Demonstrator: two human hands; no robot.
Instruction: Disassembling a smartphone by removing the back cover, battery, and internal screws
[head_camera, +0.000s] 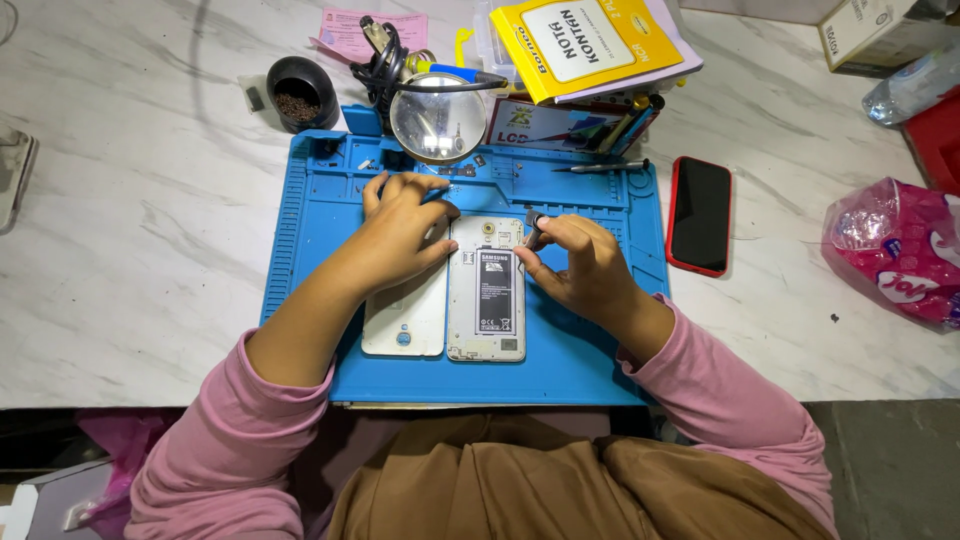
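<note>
White marble tabletop (150, 250), with a blue silicone work mat (560, 370) laid at its near edge. On the mat, two phone parts side by side and touching: an opened phone (486, 300), back cover off and battery exposed, long axis running away from the person, camera end pointing to the far edge; and one white back cover (405, 318) just left of it, lying parallel. Left hand (395, 235) spread flat over the cover's far end, fingers (385, 190) loosely open, reaching toward the mat's tray compartments, gripping nothing visible. Right hand (580, 265) at the phone's top right corner, thumb and forefinger pinched shut on a small dark part (534, 222); what kind, could not tell. Beyond the mat, one round magnifier (437, 118), one black cup (300, 92) and one yellow booklet (580, 42). One red-cased phone (699, 214) lay screen-up just right of the mat, one screwdriver (605, 167) along the mat's far edge.
</note>
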